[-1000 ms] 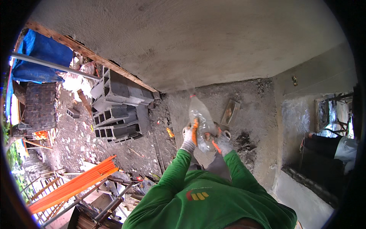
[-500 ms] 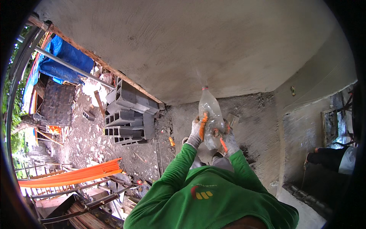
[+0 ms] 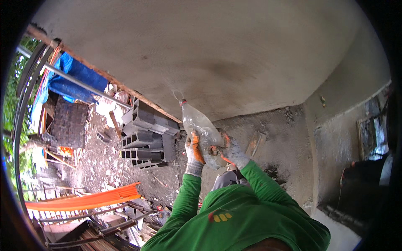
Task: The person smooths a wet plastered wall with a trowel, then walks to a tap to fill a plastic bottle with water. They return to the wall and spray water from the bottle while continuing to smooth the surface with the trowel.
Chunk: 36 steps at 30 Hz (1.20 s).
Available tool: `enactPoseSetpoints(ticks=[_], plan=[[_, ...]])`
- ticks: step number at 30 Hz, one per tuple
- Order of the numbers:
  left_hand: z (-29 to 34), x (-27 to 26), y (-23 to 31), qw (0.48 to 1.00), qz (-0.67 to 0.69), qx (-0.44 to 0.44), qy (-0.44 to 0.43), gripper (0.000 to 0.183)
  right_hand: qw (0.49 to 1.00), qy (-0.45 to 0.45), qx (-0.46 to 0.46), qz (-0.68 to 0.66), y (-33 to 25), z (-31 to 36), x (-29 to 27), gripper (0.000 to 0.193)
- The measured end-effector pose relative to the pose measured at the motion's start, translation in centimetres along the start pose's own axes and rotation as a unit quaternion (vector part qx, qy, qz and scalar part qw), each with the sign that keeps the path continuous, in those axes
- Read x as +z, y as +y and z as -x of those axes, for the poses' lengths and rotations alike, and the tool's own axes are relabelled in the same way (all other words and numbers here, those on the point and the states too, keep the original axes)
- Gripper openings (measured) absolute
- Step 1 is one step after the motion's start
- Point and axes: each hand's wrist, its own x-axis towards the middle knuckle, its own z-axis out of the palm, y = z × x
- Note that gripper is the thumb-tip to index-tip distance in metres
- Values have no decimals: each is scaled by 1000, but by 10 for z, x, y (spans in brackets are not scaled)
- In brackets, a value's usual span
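Note:
A clear plastic bottle (image 3: 197, 122) with a red cap is tilted away from me, its neck toward the grey plastered wall (image 3: 251, 50). From the cap a thin spray of water arcs onto the wall, where a damp, darker patch shows. My left hand (image 3: 194, 155), in a grey and orange work glove, is wrapped round the bottle's left side. Gripping its lower right side is my right hand (image 3: 233, 153), gloved alike. Both hands are closed on the bottle.
Stacked grey hollow blocks (image 3: 144, 138) stand left of the bottle. A flat board-like tool (image 3: 256, 143) lies on the floor to the right. Farther left are an orange sheet (image 3: 88, 199), a blue tarp (image 3: 73, 77) and rubble. Another person's dark-clothed arm (image 3: 364, 173) shows at far right.
Both hands have carried the bottle to the left, and it leans more to the left. The water spray now lands farther left along the wall.

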Motion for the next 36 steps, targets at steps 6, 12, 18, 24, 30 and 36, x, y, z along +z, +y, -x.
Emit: enactPoseSetpoints(ticks=[6,12,18,24,30,36], plan=[[-1,-25,1,998,-6,-19,63,43,984,-8,107,-139,3,-14,26,85],[-27,-32,56,996,27,71,41,45,997,-32,-63,19,-50,-57,29,81],[-35,-32,96,993,55,100,15,49,980,9,-159,123,-94,-76,40,82],[-31,-14,64,999,-43,31,1,40,914,49,72,-396,-39,-41,47,86],[-36,52,29,981,-118,-48,-147,39,811,194,72,-547,7,-5,12,72],[-23,127,-43,946,-159,-138,-248,44,819,316,111,-467,-2,53,-57,56]])
